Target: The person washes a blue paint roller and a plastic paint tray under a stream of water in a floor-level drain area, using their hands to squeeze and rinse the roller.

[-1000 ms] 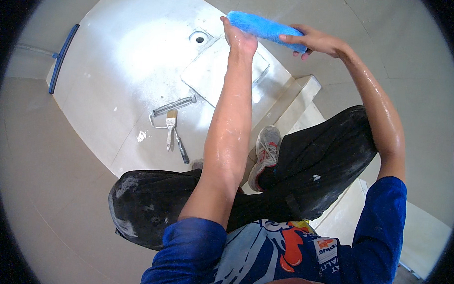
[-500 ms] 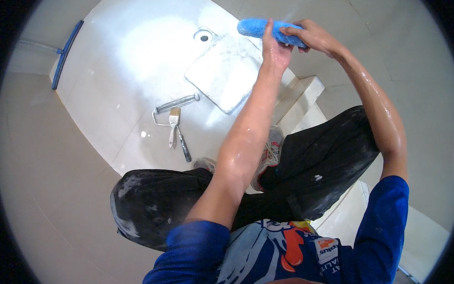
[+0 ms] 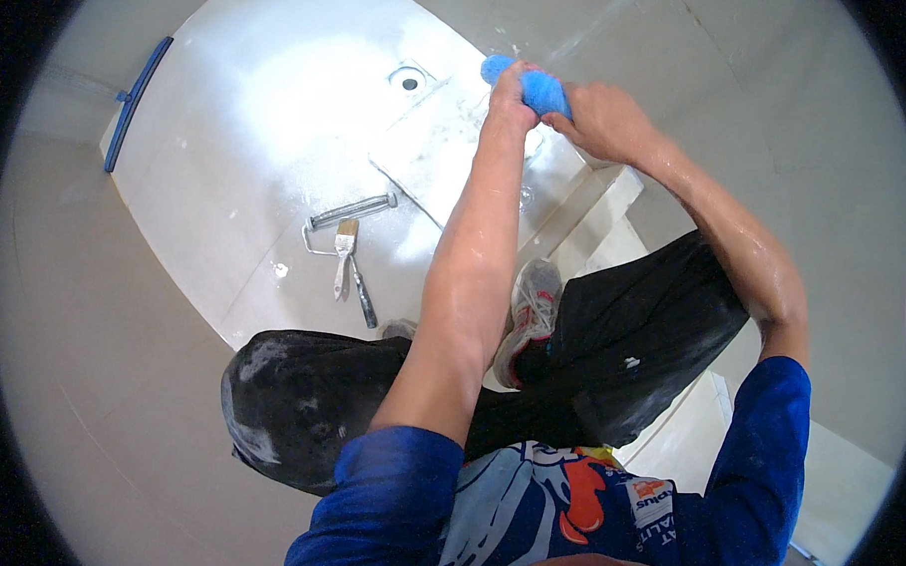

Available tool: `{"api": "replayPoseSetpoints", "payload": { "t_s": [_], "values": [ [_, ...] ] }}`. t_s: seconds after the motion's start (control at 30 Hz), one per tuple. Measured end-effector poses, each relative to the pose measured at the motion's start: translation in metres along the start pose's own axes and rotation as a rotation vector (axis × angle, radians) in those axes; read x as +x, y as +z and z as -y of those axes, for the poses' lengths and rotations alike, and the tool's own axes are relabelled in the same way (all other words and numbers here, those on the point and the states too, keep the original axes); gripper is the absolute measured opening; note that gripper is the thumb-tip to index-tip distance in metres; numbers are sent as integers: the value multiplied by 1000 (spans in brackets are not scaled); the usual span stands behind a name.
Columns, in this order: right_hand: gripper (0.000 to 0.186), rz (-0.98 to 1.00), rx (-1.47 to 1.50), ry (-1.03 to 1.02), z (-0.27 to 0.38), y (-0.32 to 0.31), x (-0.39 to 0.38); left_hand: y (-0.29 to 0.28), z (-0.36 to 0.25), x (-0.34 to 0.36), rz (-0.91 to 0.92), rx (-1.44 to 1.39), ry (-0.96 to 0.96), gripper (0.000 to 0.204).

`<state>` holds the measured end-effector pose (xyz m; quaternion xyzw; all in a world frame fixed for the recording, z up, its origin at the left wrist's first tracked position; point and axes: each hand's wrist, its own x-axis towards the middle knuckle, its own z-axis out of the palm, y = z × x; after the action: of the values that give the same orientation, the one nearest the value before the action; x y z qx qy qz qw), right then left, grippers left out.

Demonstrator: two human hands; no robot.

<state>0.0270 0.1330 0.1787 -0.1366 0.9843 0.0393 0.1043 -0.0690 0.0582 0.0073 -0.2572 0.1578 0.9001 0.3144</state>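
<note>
Slantwise, right of the drain (image 3: pixel 408 80), the blue sleeve (image 3: pixel 545 95) points lengthwise away from it, left hand (image 3: pixel 512 98) wrapped around the middle, right hand (image 3: pixel 600 121) gripping the farther end.

There are one left hand (image 3: pixel 512 100) and one right hand (image 3: pixel 602 119), one blue roller sleeve (image 3: pixel 546 95), one roller frame (image 3: pixel 352 210), one paintbrush (image 3: pixel 346 242), one squeegee (image 3: pixel 135 100), one round drain (image 3: pixel 410 82), two shoes (image 3: pixel 534 308) and two black trouser legs (image 3: pixel 314 403)
</note>
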Motion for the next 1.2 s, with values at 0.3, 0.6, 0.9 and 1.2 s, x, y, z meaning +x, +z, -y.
{"api": "replayPoseSetpoints", "payload": {
  "t_s": [0.3,0.6,0.9,1.2],
  "values": [
    [32,70,-167,-46,19,-22,-10,0,-7,15,-130,36,-20,19],
    [42,53,-242,-87,19,-25,-15,2,-22,10,-245,161,75,26],
    [46,39,-177,-145,-3,-36,-2,-18,-26,13,-270,-132,118,50],
    [62,-30,322,26,-47,-23,28,-55,-41,23,-106,-289,81,66]
  ]
}}
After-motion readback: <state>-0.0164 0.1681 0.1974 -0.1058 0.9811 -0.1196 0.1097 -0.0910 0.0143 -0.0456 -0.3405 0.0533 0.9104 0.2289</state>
